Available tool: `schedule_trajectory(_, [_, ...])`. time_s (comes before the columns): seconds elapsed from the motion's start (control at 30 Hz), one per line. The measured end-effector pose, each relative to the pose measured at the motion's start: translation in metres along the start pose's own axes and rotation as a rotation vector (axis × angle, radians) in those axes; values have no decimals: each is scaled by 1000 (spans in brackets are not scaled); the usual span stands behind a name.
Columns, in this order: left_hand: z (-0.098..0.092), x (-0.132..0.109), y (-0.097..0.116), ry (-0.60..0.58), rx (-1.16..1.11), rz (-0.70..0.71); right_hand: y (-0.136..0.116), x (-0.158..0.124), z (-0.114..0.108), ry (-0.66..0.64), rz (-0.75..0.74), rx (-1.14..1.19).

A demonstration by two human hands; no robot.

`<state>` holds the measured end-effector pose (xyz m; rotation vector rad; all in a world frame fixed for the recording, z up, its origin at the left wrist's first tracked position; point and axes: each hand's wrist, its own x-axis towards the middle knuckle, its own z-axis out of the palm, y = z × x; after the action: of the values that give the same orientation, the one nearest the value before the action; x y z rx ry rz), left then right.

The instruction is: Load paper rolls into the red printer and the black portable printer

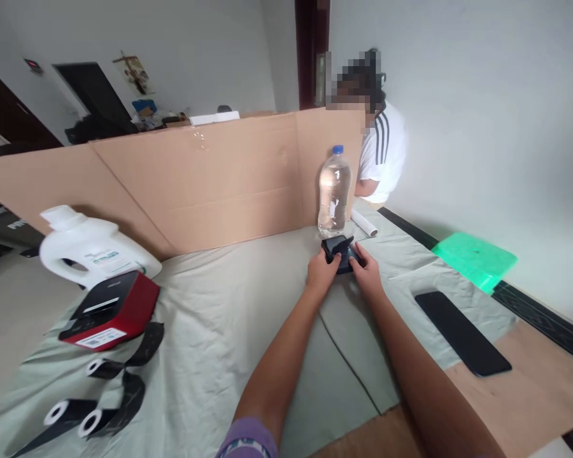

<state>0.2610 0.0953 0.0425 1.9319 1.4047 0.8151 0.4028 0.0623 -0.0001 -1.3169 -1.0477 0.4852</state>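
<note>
A small black device (pixel 344 262) with a raised flap or lid lies on the cloth just in front of a large water bottle (pixel 334 191). My left hand (pixel 323 272) grips its left side, with the thumb on its top. On the right side my right hand (pixel 365 271) holds the same device, its thumb pressed near the middle. The underside of the device and several of my fingertips are hidden.
A cardboard panel (pixel 229 184) stands behind. At left are a white jug (pixel 98 245), a red and black box (pixel 112 312) and black rolls (pixel 71 413). A white roll (pixel 364 224), black phone (pixel 462 332) and green sheet (pixel 477 257) lie right. A person sits beyond.
</note>
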Motion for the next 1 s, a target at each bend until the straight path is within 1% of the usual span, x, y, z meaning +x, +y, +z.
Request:
schedule_trajectory(0.07, [17,7,5,-30,18,-24,14,4,-15,-17,15,-42])
schedule_trajectory(0.13, [29,12,8,-34,31,-38,20,8,-24,-77,-19,-125])
schedule_trajectory(0.23, [37,18,9,-33,48,-20,21,11,-28,-187,-107,-256])
schedule_trajectory(0.3, [40,19,8,-51,55,-8,19,10,-25,-214,-138,-334])
schedule_trajectory(0.37, [42,17,7,-72,57,-10,16,8,-20,-161,-131,-417])
schedule_trajectory(0.47, [45,12,5,-95,42,-3,11,5,-13,5,-93,-499])
schedule_trajectory(0.53, [48,6,4,-102,10,25,10,5,-12,74,-86,-525])
schedule_trajectory(0.6, [51,1,3,-94,-20,53,13,7,-15,81,-102,-549])
schedule_trajectory(0.7, [56,-9,2,-54,-55,88,19,11,-19,41,-118,-557])
schedule_trajectory(0.8, [55,-25,0,-27,-101,137,22,15,-19,42,-121,-561])
schedule_trajectory(0.87, [48,-44,-4,-40,-126,164,21,17,-20,40,-126,-581])
schedule_trajectory(0.93, [34,-72,-10,-89,-129,177,17,18,-24,25,-122,-610])
schedule_trajectory(1.0, [12,-108,-19,-162,-123,196,9,15,-27,19,-128,-622])
